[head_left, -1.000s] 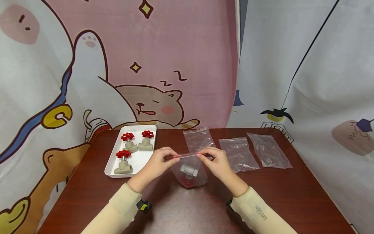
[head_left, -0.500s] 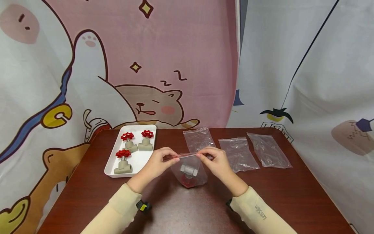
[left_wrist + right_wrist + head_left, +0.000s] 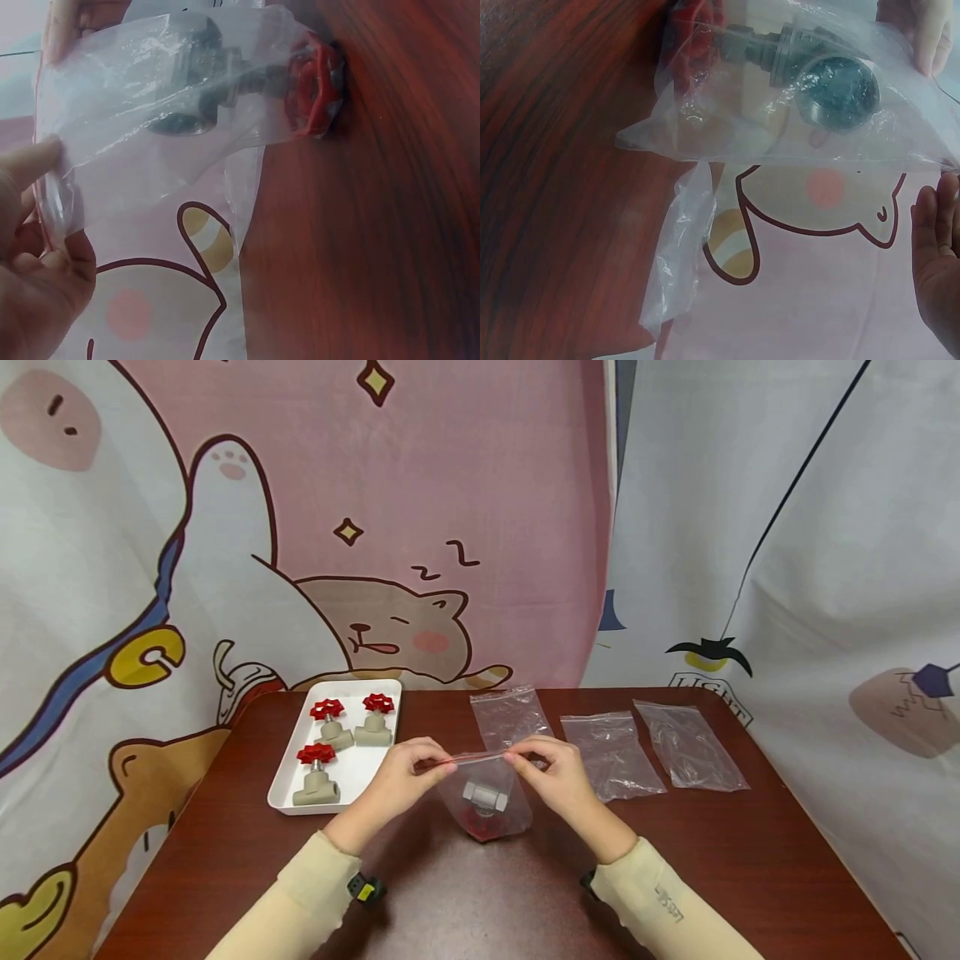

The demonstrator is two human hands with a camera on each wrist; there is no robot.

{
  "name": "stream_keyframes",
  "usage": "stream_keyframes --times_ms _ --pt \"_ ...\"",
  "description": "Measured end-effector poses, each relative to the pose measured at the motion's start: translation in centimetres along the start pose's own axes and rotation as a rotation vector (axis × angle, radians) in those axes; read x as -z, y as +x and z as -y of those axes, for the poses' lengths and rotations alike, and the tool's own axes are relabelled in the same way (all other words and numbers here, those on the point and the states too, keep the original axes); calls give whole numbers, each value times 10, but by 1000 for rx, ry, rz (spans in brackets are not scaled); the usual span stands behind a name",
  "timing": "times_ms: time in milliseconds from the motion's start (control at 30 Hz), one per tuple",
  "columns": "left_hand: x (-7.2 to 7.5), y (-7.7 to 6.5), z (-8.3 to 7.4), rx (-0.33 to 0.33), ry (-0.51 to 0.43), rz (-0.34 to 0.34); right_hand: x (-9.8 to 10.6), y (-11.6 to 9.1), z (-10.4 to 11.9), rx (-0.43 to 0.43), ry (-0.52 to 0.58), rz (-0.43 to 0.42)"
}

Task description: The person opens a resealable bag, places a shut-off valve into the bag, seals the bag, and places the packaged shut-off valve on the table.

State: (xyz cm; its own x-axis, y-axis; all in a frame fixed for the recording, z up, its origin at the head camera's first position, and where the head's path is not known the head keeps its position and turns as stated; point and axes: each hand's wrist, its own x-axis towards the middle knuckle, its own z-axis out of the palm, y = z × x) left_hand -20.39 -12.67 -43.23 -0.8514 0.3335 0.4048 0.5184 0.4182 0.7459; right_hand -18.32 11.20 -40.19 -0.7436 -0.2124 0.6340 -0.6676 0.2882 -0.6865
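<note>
A clear zip bag [image 3: 512, 817] hangs upright between my hands with a valve [image 3: 485, 797] inside. The valve's grey body lies uppermost and its red handwheel [image 3: 313, 88] points down, at the bag's bottom near the tabletop. My left hand [image 3: 401, 781] pinches the left end of the bag's red-lined top edge between thumb and fingers. At the right part of that edge, my right hand [image 3: 551, 772] pinches it the same way. In the left wrist view the bag's film stretches from the fingers to the handwheel.
To the left, a white tray [image 3: 360, 785] holds three beige valves with red handwheels, one of them a front valve [image 3: 317, 781]. Behind the hands lies a flat zip bag [image 3: 513, 718]; further right are a second bag [image 3: 611, 752] and a third bag [image 3: 690, 743]. A printed curtain [image 3: 525, 527] hangs behind the table.
My left thumb and fingers have shifted very slightly left along the bag's top edge. The right hand, the bag and the valve look the same.
</note>
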Motion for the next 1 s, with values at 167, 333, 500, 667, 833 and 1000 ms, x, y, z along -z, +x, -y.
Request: stream_keyframes --times_ms 167,333,500,667,833,1000 --pt "-3 0 -1 -7 -48 -17 0 0 0 -12 -3 -2" --pt "-3 -1 -2 39 -61 -2 0 0 0 -24 0 -1" --pt "4 -1 -18 51 -44 28 0 0 1 -29 0 -1" --pt "10 -1 -38 46 -34 46 0 0 1 -40 -4 -3" --pt "11 -1 -42 51 -39 45 0 -1 1 -65 1 1" --pt "11 -1 -42 69 -41 42 1 0 2 -63 -5 -2"
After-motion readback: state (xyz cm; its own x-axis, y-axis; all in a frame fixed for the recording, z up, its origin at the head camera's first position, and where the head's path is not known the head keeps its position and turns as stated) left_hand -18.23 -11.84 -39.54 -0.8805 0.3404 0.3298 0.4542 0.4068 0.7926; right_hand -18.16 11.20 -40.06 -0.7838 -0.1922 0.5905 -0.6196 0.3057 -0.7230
